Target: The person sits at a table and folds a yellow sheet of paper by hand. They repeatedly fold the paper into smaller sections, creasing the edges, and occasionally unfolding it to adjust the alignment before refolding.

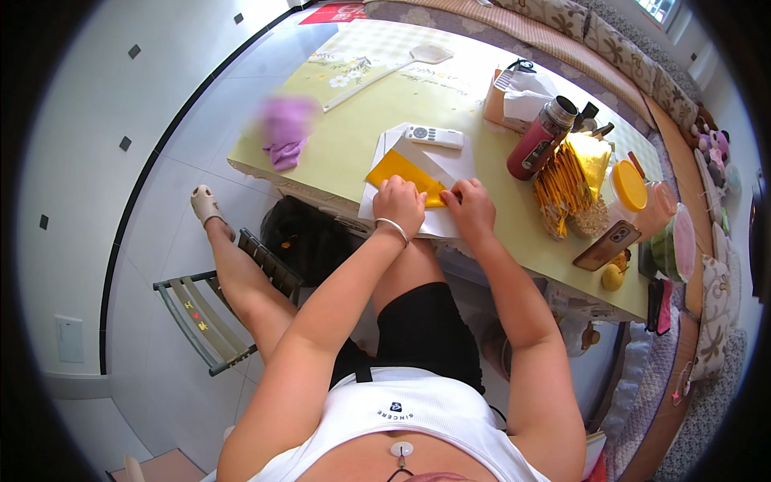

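A piece of gold paper (391, 166), apparently folded, lies over white sheets (462, 166) near the table's front edge. My left hand (401, 206) is closed, its curled fingers pressed on the paper's lower part. At the right end of the same paper, my right hand (471, 206) pinches the edge between thumb and fingers. The knuckles hide part of the paper under both hands. A white remote control (434, 136) rests on the sheets just beyond the paper.
On the right of the table (353, 136) stand a maroon thermos (542, 138), a bundle of gold folded papers (558, 181), a jar with a yellow lid (629, 185) and a phone (608, 245). Left lie a purple cloth (285, 132) and a fly swatter (385, 72). A folding stool (209, 313) stands below.
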Tool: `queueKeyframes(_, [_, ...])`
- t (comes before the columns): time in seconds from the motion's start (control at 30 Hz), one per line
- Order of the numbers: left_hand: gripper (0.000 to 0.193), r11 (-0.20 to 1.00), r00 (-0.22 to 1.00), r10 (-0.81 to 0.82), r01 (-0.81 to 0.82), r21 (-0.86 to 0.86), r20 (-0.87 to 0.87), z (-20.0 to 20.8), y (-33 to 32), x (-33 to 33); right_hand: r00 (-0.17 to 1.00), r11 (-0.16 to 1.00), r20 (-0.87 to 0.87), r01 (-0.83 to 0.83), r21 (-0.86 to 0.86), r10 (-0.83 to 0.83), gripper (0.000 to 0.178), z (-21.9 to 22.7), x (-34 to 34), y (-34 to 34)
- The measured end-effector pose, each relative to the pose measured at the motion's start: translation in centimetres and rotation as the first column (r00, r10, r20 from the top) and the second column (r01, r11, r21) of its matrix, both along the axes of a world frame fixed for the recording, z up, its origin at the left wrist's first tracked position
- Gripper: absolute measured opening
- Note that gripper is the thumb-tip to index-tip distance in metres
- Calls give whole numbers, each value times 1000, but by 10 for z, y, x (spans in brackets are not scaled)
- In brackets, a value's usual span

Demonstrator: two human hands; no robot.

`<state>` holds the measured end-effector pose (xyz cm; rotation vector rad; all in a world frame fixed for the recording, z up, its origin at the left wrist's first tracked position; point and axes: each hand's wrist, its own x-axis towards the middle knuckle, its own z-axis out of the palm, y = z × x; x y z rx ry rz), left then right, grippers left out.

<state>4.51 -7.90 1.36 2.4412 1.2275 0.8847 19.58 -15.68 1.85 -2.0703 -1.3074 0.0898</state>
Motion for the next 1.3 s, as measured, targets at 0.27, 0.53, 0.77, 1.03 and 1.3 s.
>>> queueKeyframes(0.27, [20,999,999,-36,36,-16,17,6,-2,-1,863,948,463,-292,126,204,47,-15,-4,-12])
queueKeyframes(0.53, [21,999,999,-1,2,46,-38,-5,4,3,860,919,326,-354,-172,392,79,-22,-25,-23])
queueKeyframes(0.77, [8,975,980,-194,198,99,-55,12,15,-35,823,849,250,-434,-301,510,73,1,-28,-27])
queueKeyframes(1.03, [31,742,825,-490,565,362,-283,29,60,-83,746,736,67,-632,-243,663,50,11,0,-28])
queueKeyframes(1.3, [19,683,771,-593,634,363,-232,32,46,-76,747,753,-108,-657,39,656,17,13,45,-22])
